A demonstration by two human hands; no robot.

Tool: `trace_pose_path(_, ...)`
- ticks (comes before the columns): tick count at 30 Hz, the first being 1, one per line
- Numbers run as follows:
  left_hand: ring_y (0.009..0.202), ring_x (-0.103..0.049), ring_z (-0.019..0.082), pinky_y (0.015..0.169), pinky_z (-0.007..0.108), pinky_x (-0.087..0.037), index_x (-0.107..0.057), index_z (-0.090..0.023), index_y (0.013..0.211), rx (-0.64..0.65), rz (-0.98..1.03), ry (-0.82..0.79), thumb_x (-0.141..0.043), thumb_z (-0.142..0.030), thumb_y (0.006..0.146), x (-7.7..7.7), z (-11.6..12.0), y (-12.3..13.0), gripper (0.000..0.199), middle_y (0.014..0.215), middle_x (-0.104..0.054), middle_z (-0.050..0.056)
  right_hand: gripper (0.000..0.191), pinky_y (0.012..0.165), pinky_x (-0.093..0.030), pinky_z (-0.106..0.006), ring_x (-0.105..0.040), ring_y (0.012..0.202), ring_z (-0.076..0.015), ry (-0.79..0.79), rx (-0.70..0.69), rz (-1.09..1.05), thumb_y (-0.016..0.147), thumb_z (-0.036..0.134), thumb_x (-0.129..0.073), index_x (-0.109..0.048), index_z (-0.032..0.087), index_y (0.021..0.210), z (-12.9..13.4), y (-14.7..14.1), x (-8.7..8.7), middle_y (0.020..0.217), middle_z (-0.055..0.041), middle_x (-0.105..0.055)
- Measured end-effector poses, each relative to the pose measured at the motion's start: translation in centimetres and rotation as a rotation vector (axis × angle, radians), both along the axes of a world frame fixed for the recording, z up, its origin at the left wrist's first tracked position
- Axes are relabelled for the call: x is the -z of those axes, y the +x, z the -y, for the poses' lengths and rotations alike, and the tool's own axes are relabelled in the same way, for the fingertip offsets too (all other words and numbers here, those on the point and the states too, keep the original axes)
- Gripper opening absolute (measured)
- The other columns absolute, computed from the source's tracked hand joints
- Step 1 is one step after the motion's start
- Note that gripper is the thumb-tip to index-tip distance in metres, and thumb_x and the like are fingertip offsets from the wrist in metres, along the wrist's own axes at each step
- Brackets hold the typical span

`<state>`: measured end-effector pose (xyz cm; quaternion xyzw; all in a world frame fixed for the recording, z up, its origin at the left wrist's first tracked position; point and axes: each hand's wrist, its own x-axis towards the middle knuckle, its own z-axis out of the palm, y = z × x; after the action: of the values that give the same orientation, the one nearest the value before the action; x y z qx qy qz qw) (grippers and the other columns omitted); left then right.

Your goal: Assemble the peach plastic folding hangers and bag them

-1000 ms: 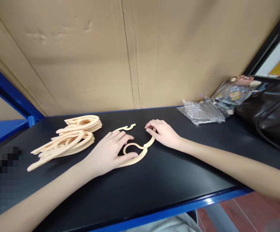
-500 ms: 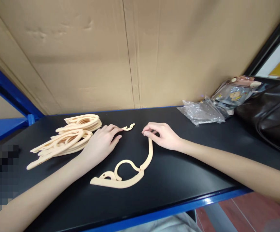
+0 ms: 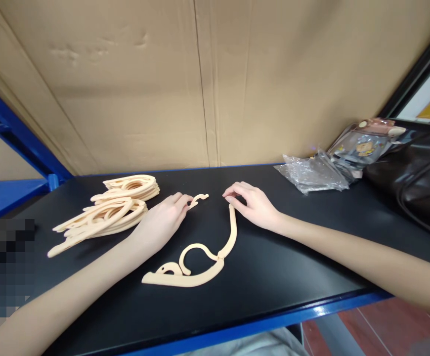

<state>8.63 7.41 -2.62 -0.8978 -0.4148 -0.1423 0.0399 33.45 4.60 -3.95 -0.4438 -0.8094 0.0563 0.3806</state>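
Note:
Between the fingertips of my left hand (image 3: 166, 215) is a small beige curved hook piece (image 3: 200, 198), its wavy end sticking out to the right. My right hand (image 3: 252, 203) is curled in a pinch just above the upper tip of a beige folding hanger's arm (image 3: 233, 230). Whether its fingertips hold anything is hidden. The hanger (image 3: 194, 281) lies unfolded on the black table, with a curved hook part (image 3: 193, 247) inside its bend. A small arched piece (image 3: 169, 268) with a hole sits along its lower left arm.
Left of my left hand lie two stacks of beige hangers, a back stack (image 3: 135, 184) and a front stack (image 3: 107, 217). Crumpled clear plastic bags (image 3: 315, 173) lie at the back right beside a dark leather bag (image 3: 415, 173). Cardboard (image 3: 144, 99) stands behind the table (image 3: 292, 267).
The hook piece has turned over in my left fingers, so its curve now arches upward. My right fingers have shifted slightly up, baring the hanger arm's tip. The view has moved a little.

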Motion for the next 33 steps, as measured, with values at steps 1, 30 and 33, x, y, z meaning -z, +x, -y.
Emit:
trace_pose_path(1, 0.092, -0.059, 0.023, 0.078, 0.036, -0.048, -0.053, -0.016, 0.111, 0.019, 0.024, 0.008, -0.026, -0.025, 0.096, 0.2, 0.0, 0.1, 0.032, 0.097, -0.058, 0.006, 0.011, 0.078, -0.045, -0.029, -0.055, 0.086, -0.0158, 0.001, -0.009, 0.010, 0.091, 0.020, -0.049, -0.059, 0.021, 0.093, 0.0, 0.0, 0.0, 0.089, -0.0007, -0.063)
trace_pose_path(30, 0.111, -0.051, 0.031, 0.093, 0.049, -0.044, -0.045, -0.014, 0.127, 0.079, 0.103, -0.125, -0.054, -0.059, 0.083, 0.0, 6.0, 3.8, 0.064, 0.123, -0.054, 0.014, 0.018, 0.072, -0.047, -0.029, -0.058, 0.073, -0.0146, 0.120, 0.114, -0.518, 0.084, 0.037, -0.062, -0.062, 0.020, 0.081, 0.0, 1.2, -2.9, 0.079, -0.0005, -0.064)
trace_pose_path(33, 0.113, -0.050, 0.029, 0.095, 0.045, -0.043, -0.055, -0.015, 0.117, 0.157, 0.038, -0.174, -0.057, -0.047, 0.086, -0.2, 6.5, 4.8, 0.044, 0.125, -0.055, 0.012, 0.017, 0.077, -0.047, -0.030, -0.060, 0.081, -0.0157, 0.072, 0.056, -0.511, 0.084, 0.034, -0.062, -0.063, 0.018, 0.077, -0.3, 2.2, -3.3, 0.085, -0.0019, -0.063)
